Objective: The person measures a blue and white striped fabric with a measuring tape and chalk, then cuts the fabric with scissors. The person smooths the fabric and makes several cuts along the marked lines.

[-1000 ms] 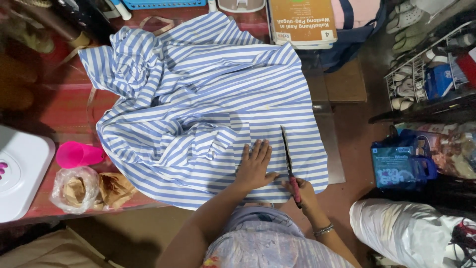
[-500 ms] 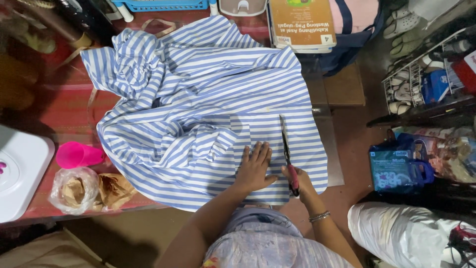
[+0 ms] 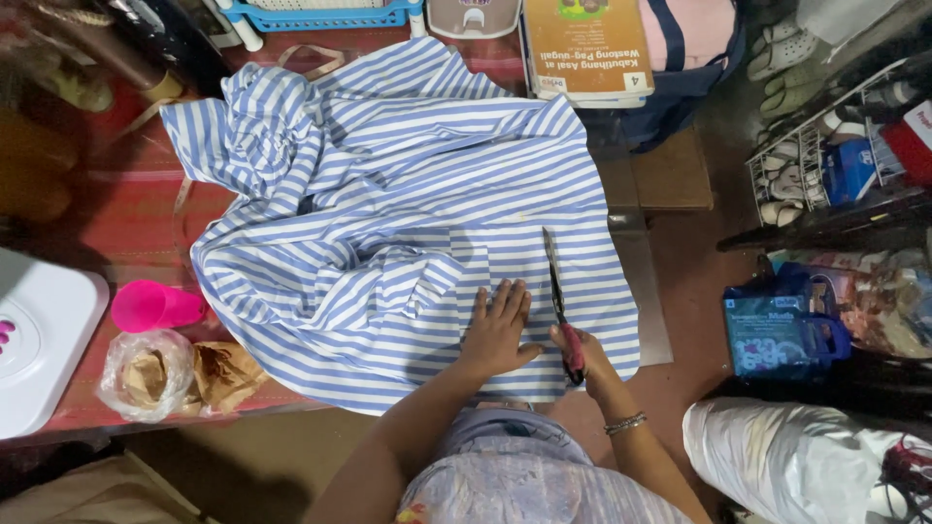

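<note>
We see the table [image 3: 87, 228], covered in a red cloth, extending far to the left of our hands and cut off at the left frame edge; its near edge runs just below our left hand. The blue-and-white striped fabric [image 3: 388, 204] covers most of it, spreading up and to the left of our hands, with its right edge just beyond our right hand and its near hem under our wrists. Bare room on the table lies only well left of the grip.

To the right of our right hand, floor and a wire rack [image 3: 825, 165] stand well apart. A book [image 3: 582, 44] lies far above the grip, at the top edge.

Our left hand [image 3: 497, 330] lies flat on the fabric, fingers spread, grasping nothing, just beside the scissors [image 3: 560, 301]. Our right hand [image 3: 578, 354] is clenched around the red handles; the blades point away from us over the fabric. We cannot tell how far the blades are parted.

Far left of the grip sit a pink cup [image 3: 150, 306] and a clear bag [image 3: 146, 374]. A white appliance [image 3: 34, 340] is cut off at the left edge.
</note>
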